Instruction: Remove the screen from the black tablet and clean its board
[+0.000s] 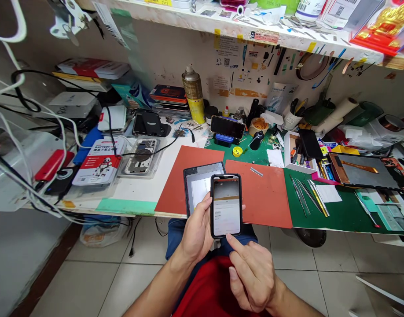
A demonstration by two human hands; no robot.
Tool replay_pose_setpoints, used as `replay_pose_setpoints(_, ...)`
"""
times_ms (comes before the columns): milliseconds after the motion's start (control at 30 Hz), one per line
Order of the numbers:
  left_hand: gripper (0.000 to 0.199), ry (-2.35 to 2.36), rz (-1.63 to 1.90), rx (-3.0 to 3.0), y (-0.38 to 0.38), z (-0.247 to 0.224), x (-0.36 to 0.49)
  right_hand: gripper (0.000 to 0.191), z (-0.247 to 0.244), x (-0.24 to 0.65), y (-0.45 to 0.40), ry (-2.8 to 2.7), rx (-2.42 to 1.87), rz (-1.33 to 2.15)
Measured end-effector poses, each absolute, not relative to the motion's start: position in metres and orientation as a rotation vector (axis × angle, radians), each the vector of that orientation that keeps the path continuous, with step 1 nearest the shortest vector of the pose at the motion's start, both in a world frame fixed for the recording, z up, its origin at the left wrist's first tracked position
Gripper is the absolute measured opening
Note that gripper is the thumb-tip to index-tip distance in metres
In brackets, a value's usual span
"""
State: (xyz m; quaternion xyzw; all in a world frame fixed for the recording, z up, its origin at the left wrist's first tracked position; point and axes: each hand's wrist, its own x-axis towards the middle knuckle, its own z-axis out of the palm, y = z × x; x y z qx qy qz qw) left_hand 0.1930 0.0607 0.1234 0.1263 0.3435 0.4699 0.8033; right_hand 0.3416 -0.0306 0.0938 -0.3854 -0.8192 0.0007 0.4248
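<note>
A black-framed smartphone (226,207) with a lit screen is gripped upright in my left hand (198,226), the palm behind it and fingertips showing at its right edge. My right hand (251,270) holds nothing. Its index finger stretches to the phone's bottom edge, at or just by the screen, while the other fingers are loosely curled. Behind the phone, a tablet (195,182) with a dark border and a pale screen lies on the reddish-brown mat (174,180), partly hidden by the phone and my left hand.
A second phone (227,127) leans on a blue stand. Tweezers and thin tools (309,196) lie on the green mat (296,176) at right. A spray can (193,94) stands at the back. Boxes (98,160) and loose cables crowd the left. A cluttered shelf (189,17) overhangs the bench.
</note>
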Motion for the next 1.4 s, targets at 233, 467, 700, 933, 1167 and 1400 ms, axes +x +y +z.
replay_pose_setpoints(233, 0.05, 0.75, 0.985, 0.277, 0.061, 0.125, 0.192, 0.025, 0.093, 0.341, -0.029, -2.041, -0.953, 0.011)
replay_pose_setpoints(467, 0.051, 0.774, 0.973, 0.271, 0.06, 0.125, 0.196, 0.035, 0.104, 0.329, -0.02, -2.166, -0.998, 0.112)
replay_pose_setpoints(700, 0.047, 0.767, 0.991, 0.28, 0.061, 0.125, 0.197, 0.028, 0.104, 0.33, -0.022, -2.107, -1.088, 0.038)
replay_pose_setpoints(933, 0.048, 0.768, 1.009, 0.28, 0.062, 0.126, 0.195, 0.019, 0.1, 0.34, -0.026, -2.048, -1.027, 0.041)
replay_pose_setpoints(1167, 0.053, 0.763, 0.994, 0.299, 0.063, 0.125, 0.194, 0.022, 0.097, 0.348, -0.027, -2.009, -1.065, 0.018)
replay_pose_setpoints(1400, 0.054, 0.752, 0.984, 0.309, 0.063, 0.124, 0.195, 0.024, 0.096, 0.353, -0.024, -2.001, -1.053, 0.041)
